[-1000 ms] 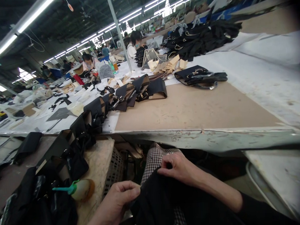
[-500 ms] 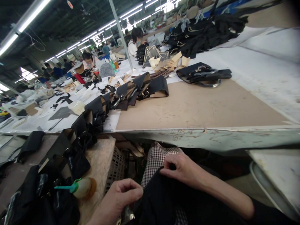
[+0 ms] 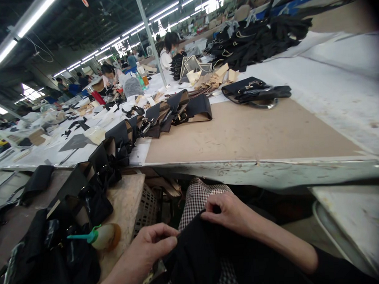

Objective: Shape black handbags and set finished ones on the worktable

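Observation:
A piece of black cloth (image 3: pixel 193 253) lies across my lap, over checked fabric (image 3: pixel 196 195). Its upper edge runs between my two hands. My left hand (image 3: pixel 152 244) pinches this edge at its left end, between thumb and forefinger. Farther right, my right hand (image 3: pixel 224 211) grips the same edge with thumb and curled fingers. Below my left hand is something shiny, too blurred to name. The lower part of the cloth merges with dark clothing, so its full shape is hidden.
A bottle with a green nozzle (image 3: pixel 102 237) lies on the side board (image 3: pixel 123 202) at left, beside several black bags (image 3: pixel 76 212). More bags (image 3: pixel 170 111) line the workbench (image 3: pixel 254 135), whose edge crosses ahead. Another black bag (image 3: pixel 253 91) sits farther right. Two people work beyond.
My left hand has shifted slightly left and up, and the cloth's edge between the hands looks straighter. My right hand keeps its grip. The view has moved slightly.

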